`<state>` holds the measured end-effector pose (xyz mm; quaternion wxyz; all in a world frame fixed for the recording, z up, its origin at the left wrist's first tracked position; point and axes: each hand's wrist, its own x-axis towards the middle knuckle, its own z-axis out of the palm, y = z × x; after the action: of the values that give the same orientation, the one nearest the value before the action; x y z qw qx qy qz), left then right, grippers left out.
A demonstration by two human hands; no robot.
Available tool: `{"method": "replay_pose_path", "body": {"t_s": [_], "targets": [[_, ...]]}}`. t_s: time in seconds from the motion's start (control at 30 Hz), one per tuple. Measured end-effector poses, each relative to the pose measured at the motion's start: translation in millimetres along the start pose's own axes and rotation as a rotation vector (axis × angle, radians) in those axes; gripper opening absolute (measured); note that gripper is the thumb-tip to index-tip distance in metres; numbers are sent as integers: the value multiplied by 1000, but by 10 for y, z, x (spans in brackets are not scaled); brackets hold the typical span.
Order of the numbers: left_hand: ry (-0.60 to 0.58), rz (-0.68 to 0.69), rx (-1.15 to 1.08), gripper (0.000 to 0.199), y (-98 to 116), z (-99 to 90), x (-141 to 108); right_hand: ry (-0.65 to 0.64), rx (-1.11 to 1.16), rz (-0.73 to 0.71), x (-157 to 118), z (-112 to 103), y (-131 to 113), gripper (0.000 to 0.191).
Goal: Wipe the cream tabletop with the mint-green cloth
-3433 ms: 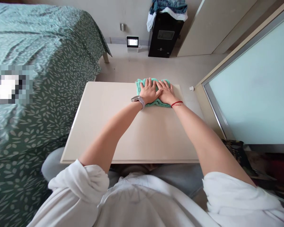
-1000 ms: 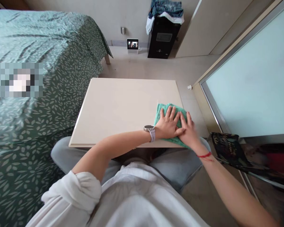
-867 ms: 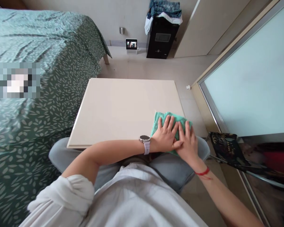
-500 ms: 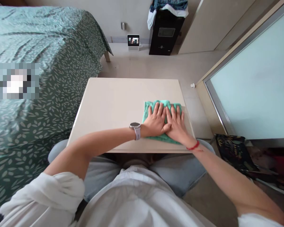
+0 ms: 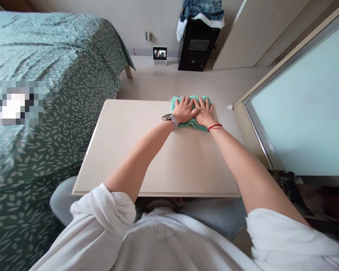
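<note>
A green cloth lies on the far right part of a pale tabletop, reaching its far edge. My left hand rests flat on the cloth with its fingers spread. Beside it, my right hand also presses flat on the cloth, fingers apart. The two hands touch near the left thumb. A watch is on my left wrist, and a red string circles my right wrist.
A bed with a green leaf-patterned cover stands at the left. Beyond the table are a small screen device on the floor and a black cabinet topped with clothes. A frosted panel is at the right.
Both hands and the green cloth have moved away from me, from the near right part of the tabletop to its far edge. My arms are now stretched further forward.
</note>
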<state>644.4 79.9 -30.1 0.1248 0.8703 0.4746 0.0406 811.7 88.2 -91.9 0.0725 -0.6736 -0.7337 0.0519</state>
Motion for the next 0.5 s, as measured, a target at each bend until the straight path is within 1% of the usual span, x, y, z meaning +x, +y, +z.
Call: {"method": "replay_pose_path", "body": {"t_s": [0.07,0.13,0.2,0.27,0.33,0.4,0.5], "targets": [[8,-6,7,77,-7,1,-12,-11,-14,-1,-8,-33,-35,79],[1,-5,19,78,-12,14,-63,-6,-19,-2,-76,-48,-73,80],[-17,8,26,78,-16,37,-157,-6,-13,1,-198,-50,-126,81],[-31,36,33,79,-16,69,-298,-24,-6,6,-376,-51,-211,82],[-44,70,45,81,-8,110,-491,-48,-17,10,-615,-58,-334,82],[-60,98,59,82,8,156,-744,-58,-53,15,-914,-68,-495,82],[-83,130,67,85,48,227,-1243,-38,-101,15,-1466,-65,-786,80]]}}
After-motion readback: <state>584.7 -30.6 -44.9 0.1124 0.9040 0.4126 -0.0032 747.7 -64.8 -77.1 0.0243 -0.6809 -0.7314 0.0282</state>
